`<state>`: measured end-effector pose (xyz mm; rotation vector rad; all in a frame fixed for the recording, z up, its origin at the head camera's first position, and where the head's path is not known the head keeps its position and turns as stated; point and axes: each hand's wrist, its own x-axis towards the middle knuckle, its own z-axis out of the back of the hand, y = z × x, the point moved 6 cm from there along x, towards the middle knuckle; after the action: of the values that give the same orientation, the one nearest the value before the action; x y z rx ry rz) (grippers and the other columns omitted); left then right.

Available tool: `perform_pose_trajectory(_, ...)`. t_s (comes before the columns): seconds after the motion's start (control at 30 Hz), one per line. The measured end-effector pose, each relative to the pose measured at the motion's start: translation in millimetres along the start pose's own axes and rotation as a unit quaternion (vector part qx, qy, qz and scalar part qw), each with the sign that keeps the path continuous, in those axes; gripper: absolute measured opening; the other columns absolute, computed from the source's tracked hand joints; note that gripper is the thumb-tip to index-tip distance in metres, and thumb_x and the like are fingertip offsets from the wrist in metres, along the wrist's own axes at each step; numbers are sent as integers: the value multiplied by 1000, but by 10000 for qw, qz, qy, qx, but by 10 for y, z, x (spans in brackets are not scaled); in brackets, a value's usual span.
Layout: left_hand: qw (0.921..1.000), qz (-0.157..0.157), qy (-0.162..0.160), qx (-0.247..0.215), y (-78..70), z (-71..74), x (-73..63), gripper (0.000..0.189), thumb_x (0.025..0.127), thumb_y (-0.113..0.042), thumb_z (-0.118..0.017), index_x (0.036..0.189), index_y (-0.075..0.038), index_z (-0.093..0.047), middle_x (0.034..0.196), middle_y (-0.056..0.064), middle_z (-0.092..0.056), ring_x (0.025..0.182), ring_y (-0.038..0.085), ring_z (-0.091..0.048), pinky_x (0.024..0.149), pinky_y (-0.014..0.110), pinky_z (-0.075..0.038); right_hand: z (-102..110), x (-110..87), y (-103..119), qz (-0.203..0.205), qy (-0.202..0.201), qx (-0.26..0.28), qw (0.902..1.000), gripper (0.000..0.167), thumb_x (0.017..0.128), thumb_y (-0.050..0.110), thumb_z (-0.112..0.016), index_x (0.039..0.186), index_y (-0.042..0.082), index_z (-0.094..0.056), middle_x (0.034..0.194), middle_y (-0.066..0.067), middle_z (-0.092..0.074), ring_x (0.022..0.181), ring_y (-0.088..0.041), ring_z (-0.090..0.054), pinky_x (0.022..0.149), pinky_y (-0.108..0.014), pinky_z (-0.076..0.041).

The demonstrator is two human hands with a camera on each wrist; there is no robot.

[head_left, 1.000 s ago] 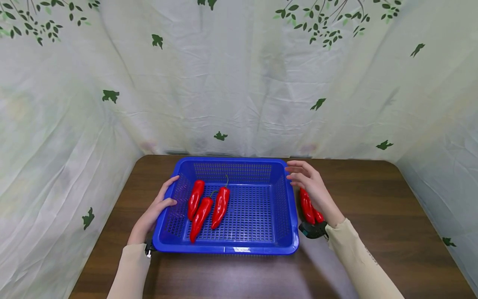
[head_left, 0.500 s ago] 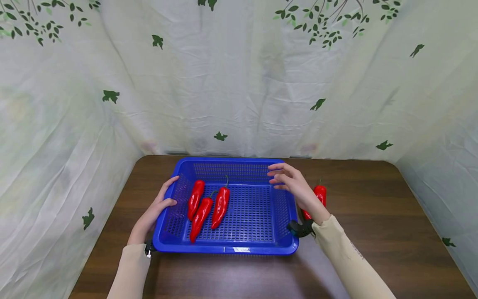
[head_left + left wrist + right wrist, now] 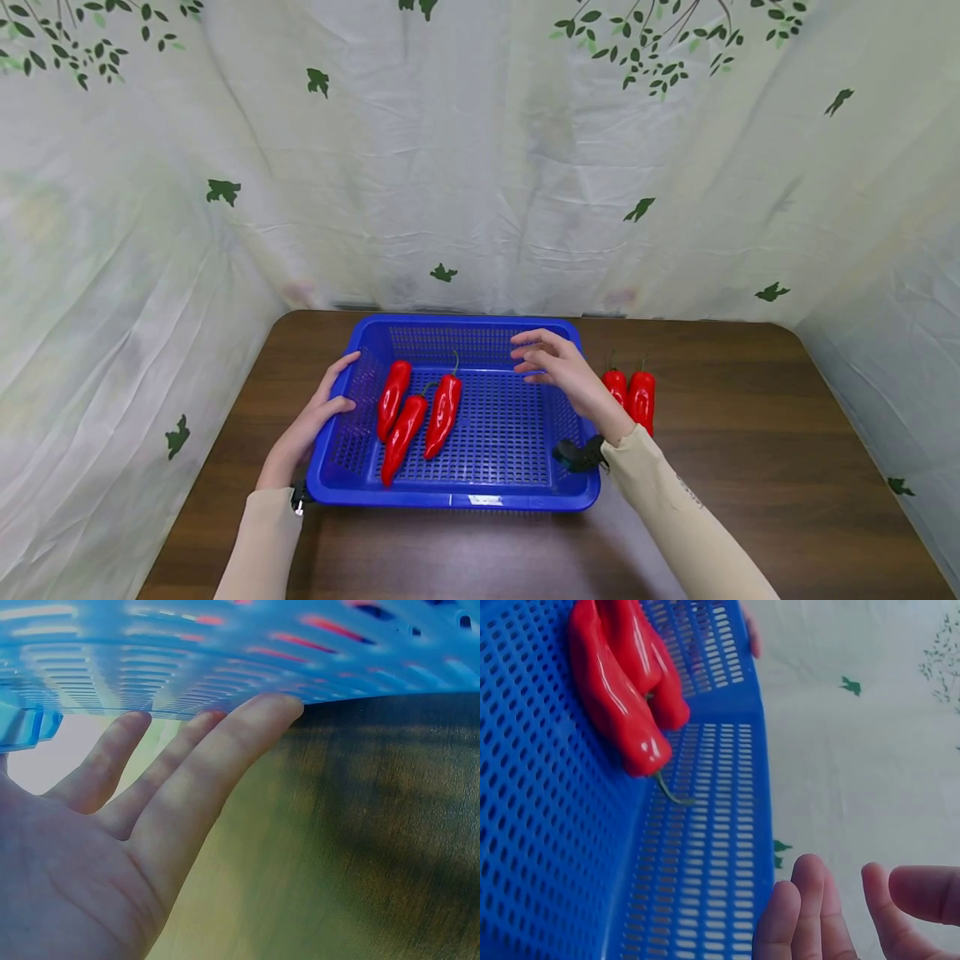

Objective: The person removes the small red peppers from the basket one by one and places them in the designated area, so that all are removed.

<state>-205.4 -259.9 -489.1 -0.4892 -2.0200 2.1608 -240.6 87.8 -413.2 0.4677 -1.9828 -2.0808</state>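
A blue plastic basket (image 3: pixel 525 502) with slotted walls sits on the table, and three red chili peppers (image 3: pixel 444 417) with glossy skin lie in its left half. At the basket's left side my left hand (image 3: pixel 307 429) grips the rim, thumb over the edge. In the left wrist view, the fingers (image 3: pixel 187 772) of that hand press against the slotted outer wall from below. My right hand (image 3: pixel 562 371) hovers over the basket's right part, fingers loosely bent and nothing held. The right wrist view shows its fingertips (image 3: pixel 808 881) near the basket's far rim, away from the peppers.
Two more red peppers (image 3: pixel 641 402) lie on the brown wooden table (image 3: pixel 750 417), just right of the basket and partly hidden by the right forearm. A pale curtain (image 3: pixel 480 167) with green leaf prints hangs behind the table.
My right hand has moved left, from beside the basket's right rim to above its inside, uncovering the two peppers on the table. The left hand, basket and three peppers have stayed put.
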Motion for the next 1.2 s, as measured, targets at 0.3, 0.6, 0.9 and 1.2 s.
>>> perform_pose_trajectory(0.3,10000,67,-41,60,7,7,5,71,92,-8,-40,152,-32,-11,152,18,-3,125,50,-28,87,49,-45,-245,124,-127,-307,49,-55,9995,35,95,6,-46,129,-1,-51,115,-23,-60,98,-35,-62,88,-53,-47)
perform_pose_trajectory(0.6,9998,99,-66,148,7,10,1,70,92,-9,-40,152,-32,-11,153,18,-2,126,51,-27,88,53,-45,-434,211,-222,-627,-5,35,9980,36,94,3,-48,130,0,-51,119,-24,-57,96,-30,-62,88,-53,-47)
perform_pose_trajectory(0.9,9999,91,-27,122,17,13,1,71,92,-10,-41,152,-33,-11,152,19,-2,125,52,-28,87,56,-46,-589,268,-349,-863,90,-66,9962,37,94,2,-45,131,1,-50,126,-29,-50,110,-43,-53,86,-48,-49)
perform_pose_trajectory(1.2,9999,52,33,90,10,6,0,70,93,-10,-41,152,-33,-10,153,19,-2,125,53,-27,87,56,-46,-731,330,-459,-1127,163,51,9935,41,92,1,-46,133,1,-48,120,-29,-51,114,-45,-50,90,-52,-46)
